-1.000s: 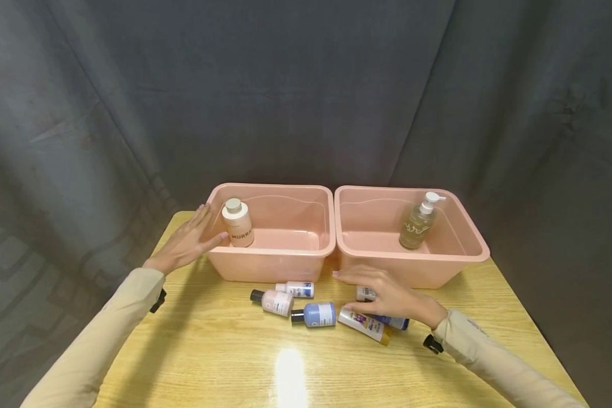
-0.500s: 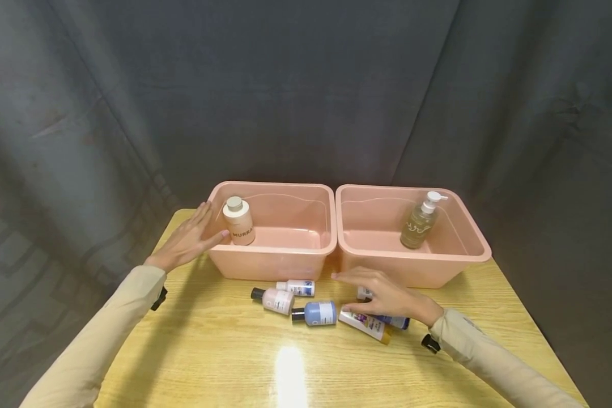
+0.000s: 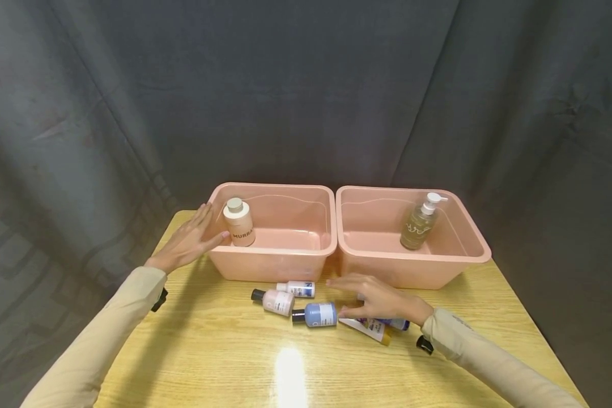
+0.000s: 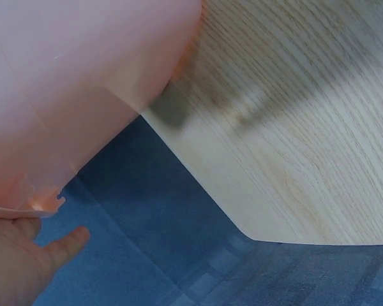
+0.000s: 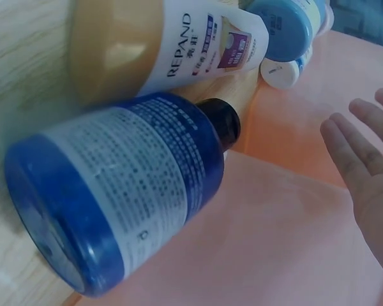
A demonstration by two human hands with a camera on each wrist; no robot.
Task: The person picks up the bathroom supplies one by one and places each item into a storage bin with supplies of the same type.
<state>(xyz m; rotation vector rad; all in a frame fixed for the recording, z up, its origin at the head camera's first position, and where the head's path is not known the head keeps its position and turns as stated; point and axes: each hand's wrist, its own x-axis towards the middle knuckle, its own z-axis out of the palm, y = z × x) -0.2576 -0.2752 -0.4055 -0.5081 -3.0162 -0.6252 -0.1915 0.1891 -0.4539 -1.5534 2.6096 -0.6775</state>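
Note:
My left hand (image 3: 186, 241) rests with extended fingers on the left rim of the left pink bin (image 3: 265, 265), beside an upright white bottle (image 3: 242, 228) inside it. Over the table, my right hand (image 3: 374, 297) hovers above several bottles, fingers spread and holding nothing. Partly under it lie a white bottle with a gold end (image 3: 372, 330) and a dark blue bottle (image 5: 115, 185) with a black cap. Just left of its thumb is a light blue bottle (image 3: 320, 314). A pale pink bottle (image 3: 277, 302) and a small white bottle (image 3: 301, 289) lie farther left.
A second pink bin (image 3: 413, 273) stands close to the right of the first, holding a clear pump bottle (image 3: 416, 228). Both stand toward the back of the wooden table (image 3: 224, 351). A dark grey curtain (image 3: 285, 102) hangs behind and at the sides.
My right hand has shifted a little to the left, toward the light blue bottle, above the lying bottles. The left hand stays on the bin's rim.

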